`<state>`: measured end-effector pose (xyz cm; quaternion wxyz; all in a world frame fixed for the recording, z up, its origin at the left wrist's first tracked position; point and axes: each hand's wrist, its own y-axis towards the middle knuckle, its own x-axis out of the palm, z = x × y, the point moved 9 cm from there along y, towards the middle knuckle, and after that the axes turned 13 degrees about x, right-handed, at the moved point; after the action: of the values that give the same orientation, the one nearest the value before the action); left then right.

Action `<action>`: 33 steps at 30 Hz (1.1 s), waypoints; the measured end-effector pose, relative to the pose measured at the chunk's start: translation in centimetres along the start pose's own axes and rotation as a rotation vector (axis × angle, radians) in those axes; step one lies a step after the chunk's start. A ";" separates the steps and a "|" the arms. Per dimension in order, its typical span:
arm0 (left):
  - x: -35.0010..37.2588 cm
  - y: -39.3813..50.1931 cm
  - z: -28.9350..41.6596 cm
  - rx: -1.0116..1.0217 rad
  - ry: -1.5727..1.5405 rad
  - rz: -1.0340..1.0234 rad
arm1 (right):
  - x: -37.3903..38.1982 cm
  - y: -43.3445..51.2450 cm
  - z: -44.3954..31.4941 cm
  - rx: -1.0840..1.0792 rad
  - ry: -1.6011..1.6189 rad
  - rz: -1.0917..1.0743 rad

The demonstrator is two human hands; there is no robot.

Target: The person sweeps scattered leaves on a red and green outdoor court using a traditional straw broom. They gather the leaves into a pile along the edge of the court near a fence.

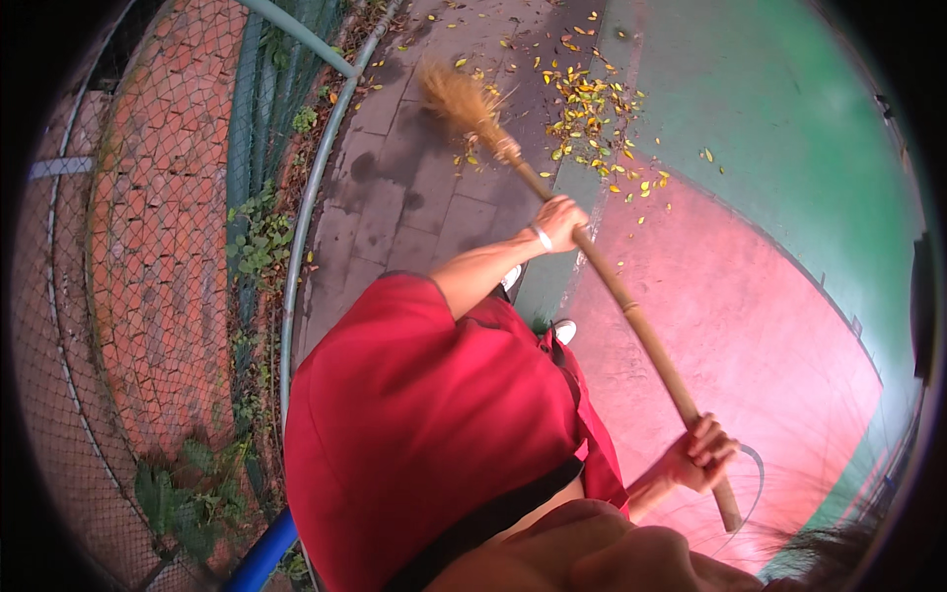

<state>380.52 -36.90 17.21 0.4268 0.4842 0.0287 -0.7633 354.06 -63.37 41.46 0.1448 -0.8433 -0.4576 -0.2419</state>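
A straw broom with a bamboo handle runs diagonally in front of my body. My left hand, with a white band at its wrist, is wrapped around the handle below the broom's head. Near the handle's lower end, my right hand grips it with the fingers curled over. The straw bristles look blurred and lie over grey paving, with a few leaves beside them. To their right, yellow and green fallen leaves are scattered in a loose pile across the paving edge and the green ground.
A metal-framed mesh fence runs along the left, with climbing plants at its foot. Beyond it lies a brick surface. A blue pole crosses the lower left. The red court surface spreads to the right, bordered by green.
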 end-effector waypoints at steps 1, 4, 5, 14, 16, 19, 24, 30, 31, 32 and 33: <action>-0.5 1.7 1.7 0.044 -0.061 0.042 | -1.5 0.0 -2.0 -0.071 0.070 0.085; -2.0 3.9 9.1 0.131 -0.102 0.157 | -3.6 1.8 -10.5 -0.143 0.080 0.036; -1.8 3.6 11.2 0.098 -0.122 0.131 | -2.7 2.8 -12.7 -0.059 0.066 -0.153; 6.6 -11.4 13.6 -0.314 -0.360 -0.614 | -6.4 6.5 -10.2 0.253 0.088 -0.127; 7.7 -10.9 15.6 -0.167 -0.434 -0.526 | -5.9 5.4 -10.9 0.225 0.088 -0.082; 10.2 -7.9 18.3 0.014 -0.478 -0.498 | -3.1 2.2 -15.4 0.182 0.087 -0.181; 13.0 3.2 16.6 0.278 -0.317 -0.330 | -3.4 -2.8 -17.0 -0.173 -0.068 -0.019; 8.4 11.7 8.8 0.166 -0.159 -0.020 | -5.6 -1.2 -13.1 -0.242 -0.115 -0.092; 7.4 11.8 9.3 0.173 -0.139 0.016 | -6.6 -0.5 -13.9 -0.246 -0.054 -0.077; 6.3 11.2 10.5 0.195 -0.127 0.068 | -6.8 0.5 -15.5 -0.247 -0.056 -0.113; 5.5 10.3 11.8 0.180 -0.159 0.108 | -7.5 1.6 -17.1 -0.229 0.004 -0.106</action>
<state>378.23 -52.27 23.07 0.4229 0.4594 -0.0998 -0.7747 347.27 -77.46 51.72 0.0355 -0.8285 -0.4707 -0.3014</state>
